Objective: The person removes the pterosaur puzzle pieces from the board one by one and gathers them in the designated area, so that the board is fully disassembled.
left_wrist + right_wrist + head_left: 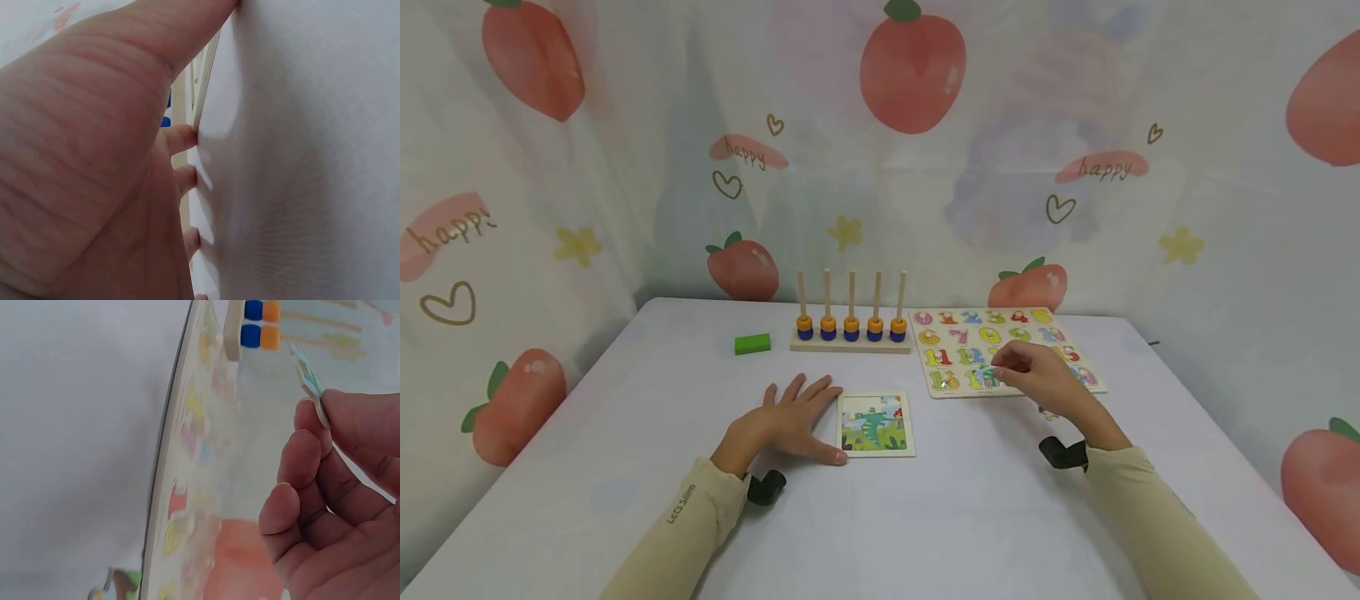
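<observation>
**Hazards With a Pinched Puzzle Piece and a Hand-Braced Tray**

Pinched a thin puzzle piece (310,387) by one end between thumb and forefinger of the right hand (1037,379); held it raised, in line with the near part of the number board (1094,387) in the head view; risked, by judgement, a slip or twist, owing to the small contact area; risked also a drop among the numerals, with awkward retrieval.

Rested the left hand (786,423) beside the dinosaur puzzle tray (911,429) with fingers spread and straight, grasping nothing; met the tray's left side with thumb at the near corner and, apparently, forefinger at the far one; left the right side unbraced; judged liable to skid or turn under an off-centre push, for want of a stop there.

Showed, at the picture's upper left, a pale patch, apparently unfilled; risked jamming there on tilted or wrongly turned entry.

Noted a loose piece (127,582) just beside the number board's near edge, near the right wrist; risked sweeping it away with a lowered sleeve.

Noted, farther out, the upright bead rack (850,347) near the number board, and the green block (752,343) to its left; judged exposed only to careless reaching.
</observation>
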The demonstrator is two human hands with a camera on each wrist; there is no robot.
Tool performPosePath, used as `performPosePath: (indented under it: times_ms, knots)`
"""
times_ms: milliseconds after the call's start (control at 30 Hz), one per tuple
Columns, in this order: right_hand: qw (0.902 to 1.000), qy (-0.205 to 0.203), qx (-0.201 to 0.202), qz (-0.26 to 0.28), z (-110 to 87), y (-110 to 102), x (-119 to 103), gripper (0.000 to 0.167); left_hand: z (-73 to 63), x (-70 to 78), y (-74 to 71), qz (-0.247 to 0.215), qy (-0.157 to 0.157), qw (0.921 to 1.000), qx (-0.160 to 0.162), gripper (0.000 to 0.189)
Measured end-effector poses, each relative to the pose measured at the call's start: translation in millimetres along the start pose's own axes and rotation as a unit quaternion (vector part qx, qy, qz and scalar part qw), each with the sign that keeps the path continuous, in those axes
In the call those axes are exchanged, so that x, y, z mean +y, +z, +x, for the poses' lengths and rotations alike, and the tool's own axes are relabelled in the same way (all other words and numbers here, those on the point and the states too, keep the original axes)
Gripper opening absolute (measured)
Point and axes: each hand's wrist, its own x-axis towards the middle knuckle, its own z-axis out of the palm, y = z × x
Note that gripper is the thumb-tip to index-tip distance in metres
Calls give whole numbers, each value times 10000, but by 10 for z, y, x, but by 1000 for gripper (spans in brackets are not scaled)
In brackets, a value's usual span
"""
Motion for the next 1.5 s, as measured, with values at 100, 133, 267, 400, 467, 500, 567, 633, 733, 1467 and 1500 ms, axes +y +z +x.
performPosePath:
  times_ms: [100, 133, 267, 400, 467, 500, 567, 633, 733, 1467, 1500]
  knots:
    - [9998, 155, 69, -59, -50, -48, 74, 15, 47, -38, 39, 26, -30, 10000, 3, 114]
    - [9998, 186, 90, -84, -67, -63, 101, 15, 61, -55, 54, 14, -22, 10000, 33, 114]
    - [9993, 308, 121, -201, -128, -127, 203, 17, 67, -65, 63, 2, -6, 10000, 50, 114]
    - [9985, 485, 121, -221, -179, -185, 261, 21, 25, -36, 30, 33, -6, 10000, 0, 114]
    - [9982, 538, 133, -231, -203, -212, 285, 22, 24, -38, 29, 37, -3, 10000, 0, 114]
    - [9981, 566, 133, -209, -217, -225, 298, 22, 22, -36, 28, 35, -1, 10000, 2, 114]
    - [9979, 604, 125, -176, -241, -252, 330, 22, 21, -36, 26, 33, 2, 10000, 5, 114]
    - [9977, 647, 122, -141, -260, -281, 362, 21, 19, -35, 23, 24, 11, 10000, 5, 114]
    - [9971, 745, 98, -117, -287, -335, 411, 22, 20, -35, 23, 4, 20, 10000, 4, 114]
    - [9852, 1598, -536, -322, -479, -697, 967, 22, 113, -86, 76, 122, -128, 9998, -65, 116]
    - [9841, 1651, -560, -347, -482, -697, 982, 22, 132, -101, 89, 125, -133, 9998, -69, 117]
